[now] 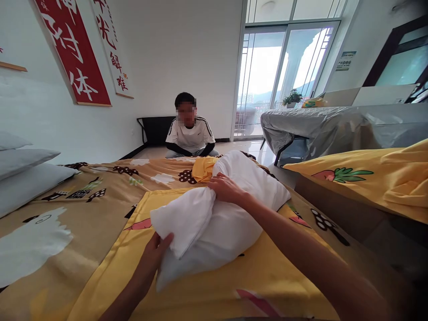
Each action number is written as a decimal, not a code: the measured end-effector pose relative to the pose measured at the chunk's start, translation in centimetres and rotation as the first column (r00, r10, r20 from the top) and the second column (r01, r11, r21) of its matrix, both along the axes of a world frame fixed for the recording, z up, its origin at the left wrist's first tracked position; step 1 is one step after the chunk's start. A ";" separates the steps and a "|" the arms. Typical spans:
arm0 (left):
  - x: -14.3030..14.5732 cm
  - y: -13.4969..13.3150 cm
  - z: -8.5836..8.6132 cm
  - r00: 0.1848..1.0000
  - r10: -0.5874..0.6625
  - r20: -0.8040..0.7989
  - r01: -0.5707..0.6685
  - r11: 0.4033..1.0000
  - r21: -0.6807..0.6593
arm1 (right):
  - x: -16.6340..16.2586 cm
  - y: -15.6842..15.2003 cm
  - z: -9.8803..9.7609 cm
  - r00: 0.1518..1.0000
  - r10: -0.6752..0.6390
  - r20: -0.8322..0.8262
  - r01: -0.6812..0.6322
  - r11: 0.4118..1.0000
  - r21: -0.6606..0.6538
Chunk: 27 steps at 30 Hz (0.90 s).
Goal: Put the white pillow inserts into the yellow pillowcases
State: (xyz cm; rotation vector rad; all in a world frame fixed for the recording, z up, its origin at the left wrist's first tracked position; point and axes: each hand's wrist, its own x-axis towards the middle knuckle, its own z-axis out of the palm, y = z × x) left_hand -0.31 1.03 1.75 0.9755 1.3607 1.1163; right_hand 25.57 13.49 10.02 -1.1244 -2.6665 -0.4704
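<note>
A soft white pillow (230,227) lies across a yellow carrot-print cloth (110,267) in front of me, its nearer end folded over into a flap. My left hand (156,252) pinches the flap's left edge, thumb on top and the other fingers underneath, partly hidden. Farther up, my right hand (227,188) is closed on the pillow's fabric at the top of the fold, its forearm passing over the pillow. Just beyond the right hand, a bunched piece of yellow fabric (202,169) touches the pillow's far side.
A brown patterned sheet (100,178) spreads beneath everything. White pillows (33,187) are stacked at the left. More yellow carrot-print fabric (361,178) lies at the right. A person (190,133) sits beyond the far edge. A plastic-covered table (301,122) stands at back right.
</note>
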 end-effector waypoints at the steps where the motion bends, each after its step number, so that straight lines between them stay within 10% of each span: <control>1: -0.7 -0.2 -0.1 0.999 -0.046 -0.018 0.045 0.996 -0.081 | 0.2 -0.7 0.1 1.000 -0.009 0.029 0.007 0.998 0.057; 5: -3.0 -1.9 -0.4 0.952 -0.288 -0.104 0.244 0.919 -0.310 | 0.6 -3.8 -1.0 0.995 -0.051 0.084 0.021 0.948 0.317; 10: -1.8 -4.0 0.2 0.920 -0.393 -0.003 0.380 0.891 -0.246 | 0.2 -7.7 -4.4 0.996 -0.023 -0.081 0.064 0.826 0.560; 18: 2.5 -3.7 1.3 0.983 -0.055 0.177 0.078 0.989 -0.122 | 1.8 -14.2 -7.8 0.927 0.065 -0.369 0.081 0.927 0.365; 23: 5.0 -2.0 4.3 0.902 -0.093 0.422 0.091 0.996 0.023 | 1.6 -17.1 -8.6 0.953 0.051 -0.298 0.025 0.969 0.245; 27: 7.6 -0.9 7.7 0.874 -0.102 0.475 0.076 0.994 0.074 | -0.3 -15.3 -11.0 0.925 -0.170 -0.341 0.287 0.900 0.329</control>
